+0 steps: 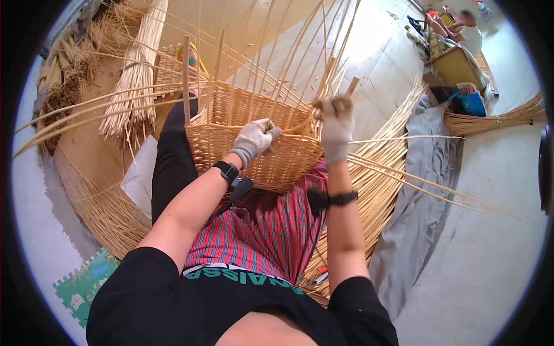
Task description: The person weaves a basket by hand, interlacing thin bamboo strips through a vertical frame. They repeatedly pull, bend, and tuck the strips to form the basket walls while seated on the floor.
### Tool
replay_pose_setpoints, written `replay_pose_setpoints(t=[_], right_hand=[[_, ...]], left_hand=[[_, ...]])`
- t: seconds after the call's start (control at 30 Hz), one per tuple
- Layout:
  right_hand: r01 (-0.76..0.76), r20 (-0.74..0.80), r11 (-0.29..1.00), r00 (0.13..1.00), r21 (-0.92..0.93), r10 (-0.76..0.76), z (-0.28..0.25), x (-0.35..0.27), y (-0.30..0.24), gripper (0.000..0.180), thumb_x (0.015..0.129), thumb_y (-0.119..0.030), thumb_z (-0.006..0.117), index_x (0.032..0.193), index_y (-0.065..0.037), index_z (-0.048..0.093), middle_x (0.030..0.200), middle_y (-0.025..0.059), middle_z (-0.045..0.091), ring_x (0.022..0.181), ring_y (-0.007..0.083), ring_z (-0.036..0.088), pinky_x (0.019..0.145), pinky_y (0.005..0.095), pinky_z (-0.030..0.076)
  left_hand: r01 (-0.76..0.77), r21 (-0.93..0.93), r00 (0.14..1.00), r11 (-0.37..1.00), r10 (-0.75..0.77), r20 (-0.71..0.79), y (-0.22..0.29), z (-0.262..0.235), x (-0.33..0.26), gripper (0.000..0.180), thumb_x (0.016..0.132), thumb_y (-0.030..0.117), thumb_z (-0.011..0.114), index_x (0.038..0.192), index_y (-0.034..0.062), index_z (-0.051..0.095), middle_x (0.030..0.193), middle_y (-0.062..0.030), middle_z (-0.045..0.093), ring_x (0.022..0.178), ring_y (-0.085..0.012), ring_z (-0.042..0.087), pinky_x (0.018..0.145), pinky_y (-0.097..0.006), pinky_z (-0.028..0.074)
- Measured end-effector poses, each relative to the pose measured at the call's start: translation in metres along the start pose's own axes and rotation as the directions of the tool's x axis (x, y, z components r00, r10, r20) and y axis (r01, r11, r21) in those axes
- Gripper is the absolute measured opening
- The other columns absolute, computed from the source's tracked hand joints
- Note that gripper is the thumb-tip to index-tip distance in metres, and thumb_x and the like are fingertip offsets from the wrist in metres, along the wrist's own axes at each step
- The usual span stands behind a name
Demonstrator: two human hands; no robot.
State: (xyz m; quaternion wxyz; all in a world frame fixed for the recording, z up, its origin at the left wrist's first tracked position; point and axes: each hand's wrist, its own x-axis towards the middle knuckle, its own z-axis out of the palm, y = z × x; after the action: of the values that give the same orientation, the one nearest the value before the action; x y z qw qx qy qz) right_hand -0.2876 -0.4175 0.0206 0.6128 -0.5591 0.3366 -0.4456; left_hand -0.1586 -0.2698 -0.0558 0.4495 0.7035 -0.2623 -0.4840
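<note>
A half-woven rectangular wicker basket [254, 153] rests on my lap, with tall upright stakes and long loose strands rising from its rim. My left hand [257, 138], in a pale work glove, is closed at the near rim, thumb and fingers pinched on the weave. At the right corner my right hand [336, 124], gloved too, is raised and closed round a wicker strand; its fingers partly hide what they grip. Beside it a thick corner stake [352, 86] sticks up. Loose strands run out from the basket to both sides.
A bundle of pale wicker rods [135, 81] lies at the far left. Long rods [381, 190] spread over a grey cloth [427, 173] on the right. Beyond are a blue bucket [473, 104], another rod bundle [496, 121] and a person [464, 26].
</note>
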Motion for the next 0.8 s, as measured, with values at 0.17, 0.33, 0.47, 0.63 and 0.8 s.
replay_pose_setpoints(t=[0.17,0.33,0.47,0.63,0.8], right_hand=[[0.114,0.329,0.933,0.944,-0.342,0.005,0.068,0.072,0.007,0.014,0.096,-0.010,0.063,0.110,-0.011,0.060,0.091,0.0084,0.072,0.076,0.0163,0.069,0.058,0.0336,0.053],[0.117,-0.088,0.986,0.988,-0.121,-0.128,-0.050,-0.038,0.052,0.022,0.101,-0.003,0.054,0.120,-0.004,0.044,0.079,0.0083,0.069,0.070,0.0195,0.068,0.067,0.0333,0.057],[-0.171,-0.181,0.965,0.974,-0.199,0.135,-0.053,-0.073,0.019,0.016,0.105,-0.011,0.053,0.118,-0.007,0.043,0.086,0.0122,0.072,0.063,0.0143,0.064,0.054,0.0263,0.054],[0.021,-0.426,0.970,0.901,0.243,0.087,-0.114,-0.071,0.030,0.009,0.105,-0.013,0.056,0.114,-0.010,0.054,0.099,0.0185,0.073,0.067,0.0130,0.065,0.046,0.0208,0.047],[0.004,-0.250,0.999,0.968,-0.048,-0.015,-0.117,-0.062,-0.004,0.012,0.102,-0.007,0.058,0.114,-0.007,0.054,0.100,0.0174,0.071,0.081,0.0210,0.070,0.062,0.0269,0.057]], left_hand=[[0.096,-0.146,0.994,0.985,-0.102,-0.041,0.020,0.002,0.007,0.032,0.100,0.033,0.066,0.094,0.0015,0.065,0.080,-0.0074,0.068,0.058,-0.0177,0.071,0.053,-0.030,0.059],[0.127,-0.093,0.989,0.988,-0.134,-0.070,0.012,0.000,0.021,0.025,0.095,0.027,0.074,0.093,0.0036,0.066,0.080,-0.0065,0.068,0.058,-0.0172,0.070,0.053,-0.032,0.060],[0.072,-0.128,0.996,0.989,-0.077,-0.036,-0.001,0.005,0.013,0.020,0.094,0.020,0.074,0.102,0.0028,0.066,0.085,-0.0106,0.071,0.061,-0.0170,0.071,0.054,-0.032,0.059],[-0.533,0.333,0.682,0.778,0.628,-0.376,0.013,0.025,-0.002,0.028,0.099,0.006,0.059,0.127,0.0057,0.058,0.102,-0.0123,0.068,0.081,-0.0162,0.071,0.070,-0.030,0.059],[-0.054,0.087,0.969,0.995,0.031,0.246,0.048,0.066,0.023,0.028,0.104,0.029,0.058,0.121,0.0067,0.059,0.091,-0.0085,0.069,0.061,-0.0175,0.071,0.058,-0.031,0.057]])
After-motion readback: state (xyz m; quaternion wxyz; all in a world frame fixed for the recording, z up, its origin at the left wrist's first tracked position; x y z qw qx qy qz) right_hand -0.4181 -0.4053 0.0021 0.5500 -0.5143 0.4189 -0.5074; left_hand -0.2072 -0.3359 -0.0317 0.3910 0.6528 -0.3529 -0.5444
